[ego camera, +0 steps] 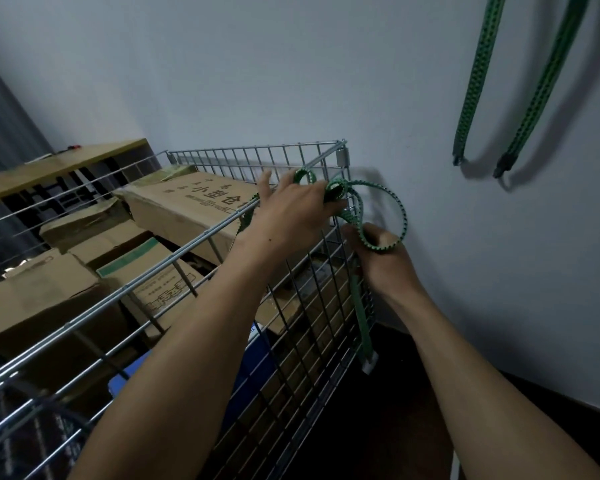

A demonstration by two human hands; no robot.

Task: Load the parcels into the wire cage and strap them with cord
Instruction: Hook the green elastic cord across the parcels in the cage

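Anchoring the green cord (374,245) at the top corner of the wire cage (207,233), above the parcels (187,202) loaded inside, the left hand (291,209) grips a loop at the rail while the right hand (383,268) clamps the slack against the side mesh to hold tension.

Single head-worn wide-angle view, looking forward and down, close above the wire cage (205,233) at lower left.
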